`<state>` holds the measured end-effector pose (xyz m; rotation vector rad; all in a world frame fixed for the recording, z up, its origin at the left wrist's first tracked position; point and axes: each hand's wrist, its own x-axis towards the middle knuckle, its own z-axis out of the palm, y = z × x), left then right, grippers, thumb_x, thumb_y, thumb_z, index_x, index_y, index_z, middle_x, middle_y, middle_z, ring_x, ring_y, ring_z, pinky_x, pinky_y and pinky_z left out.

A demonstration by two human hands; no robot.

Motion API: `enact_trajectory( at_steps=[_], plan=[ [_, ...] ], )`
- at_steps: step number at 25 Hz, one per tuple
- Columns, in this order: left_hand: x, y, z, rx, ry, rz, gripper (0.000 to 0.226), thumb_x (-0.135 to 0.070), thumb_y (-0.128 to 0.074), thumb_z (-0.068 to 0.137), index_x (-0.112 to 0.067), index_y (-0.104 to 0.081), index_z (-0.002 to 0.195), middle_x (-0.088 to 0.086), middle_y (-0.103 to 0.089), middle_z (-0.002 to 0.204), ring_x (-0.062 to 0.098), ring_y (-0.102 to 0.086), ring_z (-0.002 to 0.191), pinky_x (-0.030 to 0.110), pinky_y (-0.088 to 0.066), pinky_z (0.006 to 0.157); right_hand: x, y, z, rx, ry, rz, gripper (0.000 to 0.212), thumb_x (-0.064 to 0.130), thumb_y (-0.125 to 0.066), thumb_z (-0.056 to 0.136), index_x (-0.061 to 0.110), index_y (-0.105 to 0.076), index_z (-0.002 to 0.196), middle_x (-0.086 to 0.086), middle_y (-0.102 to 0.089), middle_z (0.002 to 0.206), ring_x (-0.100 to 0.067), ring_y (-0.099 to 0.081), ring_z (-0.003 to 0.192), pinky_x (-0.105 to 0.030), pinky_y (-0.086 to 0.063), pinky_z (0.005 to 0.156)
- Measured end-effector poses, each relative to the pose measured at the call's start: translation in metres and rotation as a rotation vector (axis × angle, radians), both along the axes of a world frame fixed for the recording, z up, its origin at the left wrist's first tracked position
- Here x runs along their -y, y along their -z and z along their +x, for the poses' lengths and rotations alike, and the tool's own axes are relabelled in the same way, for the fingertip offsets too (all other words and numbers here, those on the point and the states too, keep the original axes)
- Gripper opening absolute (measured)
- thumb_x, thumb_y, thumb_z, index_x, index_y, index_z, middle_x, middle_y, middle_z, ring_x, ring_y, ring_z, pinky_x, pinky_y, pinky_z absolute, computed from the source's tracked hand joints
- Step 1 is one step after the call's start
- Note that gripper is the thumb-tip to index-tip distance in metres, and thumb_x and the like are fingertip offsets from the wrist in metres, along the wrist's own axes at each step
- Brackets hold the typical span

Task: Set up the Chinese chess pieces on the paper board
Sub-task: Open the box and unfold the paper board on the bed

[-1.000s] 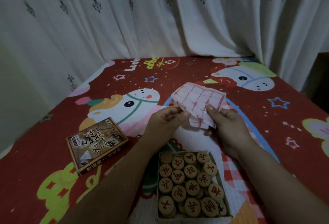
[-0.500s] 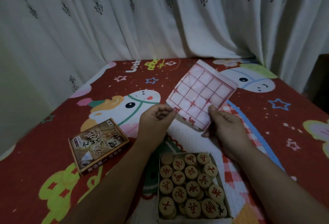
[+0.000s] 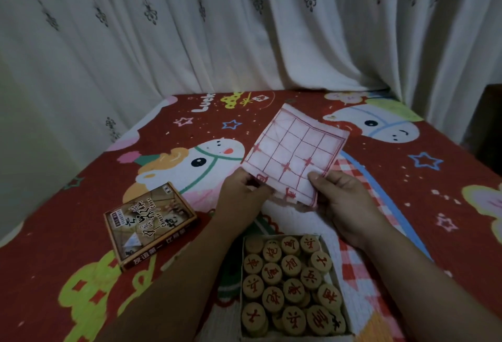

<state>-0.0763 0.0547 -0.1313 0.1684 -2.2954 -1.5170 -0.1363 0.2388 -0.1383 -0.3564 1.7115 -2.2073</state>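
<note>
Paper board (image 3: 294, 149): folded, held above the cartoon blanket (image 3: 81, 206), twelve o'clock of the tray (image 3: 344, 311).
Left hand (image 3: 241, 192): pinches its near-left corner.
Right hand (image 3: 345, 200): grips its near-right edge, thumb on top.
Chess pieces (image 3: 292, 282): heaped in the open tray at six o'clock.
Risk: the thin paper, seemingly multi-layered, may tear if tugged apart; soft bedding could tip pieces.

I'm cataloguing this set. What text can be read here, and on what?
"Luck": on the bedspread, cut off at the far edge.
"chinese chess": on the box lid; its Chinese lettering is too blurred.
"相", "兵": red, on two wooden pieces; the others are too unclear.
Red characters on the paper board: too blurred.
</note>
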Motion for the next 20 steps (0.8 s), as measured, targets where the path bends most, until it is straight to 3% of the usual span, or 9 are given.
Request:
enact_trajectory(
  at_steps=[2, 4, 7, 10, 13, 15, 17, 18, 20],
  plan=[
    [0.006, 0.002, -0.003, -0.084, -0.112, -0.001, 0.008, -0.011, -0.062, 0.089, -0.017, -0.068, 0.089, -0.004, -0.070, 0.086, 0.009, -0.066, 0.078, 0.021, -0.054, 0.067, 0.000, 0.002, -0.001, 0.022, 0.041, -0.025, 0.027, 0.017, -0.053, 0.100, -0.003, -0.069, 0.111, -0.022, -0.074, 0.106, -0.038, -0.071, 0.098, -0.048, -0.057, 0.088],
    [0.014, 0.002, -0.005, -0.229, -0.241, 0.002, 0.019, -0.002, -0.059, 0.088, -0.019, -0.067, 0.085, -0.007, -0.068, 0.092, 0.007, -0.064, 0.083, 0.023, -0.056, 0.073, 0.001, 0.004, -0.005, 0.053, 0.099, -0.048, 0.028, 0.018, -0.055, 0.100, -0.005, -0.067, 0.110, -0.023, -0.074, 0.104, -0.036, -0.072, 0.091, -0.048, -0.059, 0.083],
    [0.023, -0.004, -0.003, -0.404, -0.446, -0.005, 0.036, 0.012, -0.052, 0.079, -0.023, -0.065, 0.079, 0.000, -0.061, 0.116, -0.006, -0.053, 0.108, 0.004, -0.042, 0.086, -0.003, 0.003, -0.010, 0.062, 0.202, -0.047, 0.027, 0.018, -0.060, 0.097, -0.007, -0.066, 0.106, -0.023, -0.075, 0.099, -0.035, -0.072, 0.081, -0.047, -0.061, 0.075],
    [0.032, -0.003, -0.004, -0.485, -0.503, 0.043, 0.034, 0.006, -0.050, 0.081, -0.022, -0.065, 0.093, 0.007, -0.059, 0.123, 0.000, -0.054, 0.112, 0.017, -0.046, 0.093, -0.010, 0.003, -0.014, 0.081, 0.276, -0.034, 0.015, 0.017, -0.064, 0.095, 0.003, -0.070, 0.096, -0.020, -0.076, 0.098, -0.036, -0.073, 0.088, -0.051, -0.060, 0.082],
    [0.033, 0.000, -0.007, -0.304, -0.459, 0.376, 0.032, -0.005, -0.047, 0.093, -0.015, -0.052, 0.123, 0.010, -0.064, 0.104, 0.016, -0.062, 0.080, 0.031, -0.053, 0.067, -0.016, 0.002, -0.015, 0.041, 0.310, 0.039, 0.014, 0.019, -0.064, 0.096, 0.007, -0.070, 0.091, -0.018, -0.077, 0.090, -0.028, -0.073, 0.072, -0.042, -0.062, 0.067],
    [0.036, -0.005, -0.010, -0.105, -0.327, 0.825, 0.036, -0.032, -0.042, 0.100, -0.007, -0.049, 0.125, 0.019, -0.067, 0.110, 0.027, -0.069, 0.086, 0.043, -0.058, 0.076, -0.018, 0.000, -0.014, 0.001, 0.314, 0.119, 0.020, 0.021, -0.063, 0.097, 0.002, -0.067, 0.093, -0.018, -0.075, 0.082, -0.021, -0.068, 0.057, -0.030, -0.058, 0.050],
    [0.046, -0.008, -0.012, -0.005, -0.229, 1.110, 0.074, -0.070, -0.045, 0.085, -0.010, -0.048, 0.129, 0.023, -0.065, 0.120, 0.038, -0.067, 0.102, 0.055, -0.052, 0.093, -0.021, 0.000, -0.013, -0.059, 0.333, 0.238, 0.026, 0.025, -0.062, 0.098, 0.000, -0.065, 0.090, -0.018, -0.073, 0.076, -0.018, -0.063, 0.048, -0.026, -0.052, 0.043],
    [0.051, -0.007, -0.013, 0.032, -0.203, 1.116, 0.087, -0.076, -0.047, 0.078, -0.009, -0.049, 0.131, 0.023, -0.065, 0.120, 0.040, -0.066, 0.105, 0.055, -0.051, 0.095, -0.022, 0.000, -0.013, -0.093, 0.346, 0.296, 0.029, 0.027, -0.061, 0.098, 0.000, -0.065, 0.087, -0.018, -0.072, 0.074, -0.018, -0.062, 0.048, -0.028, -0.052, 0.044],
    [0.052, -0.005, -0.013, 0.080, -0.182, 0.990, 0.070, -0.060, -0.054, 0.086, -0.003, -0.056, 0.126, 0.019, -0.071, 0.109, 0.038, -0.069, 0.100, 0.050, -0.054, 0.091, -0.024, 0.001, -0.013, -0.151, 0.353, 0.371, 0.032, 0.029, -0.059, 0.099, 0.004, -0.066, 0.081, -0.016, -0.071, 0.069, -0.020, -0.061, 0.050, -0.031, -0.052, 0.048]
  ],
)
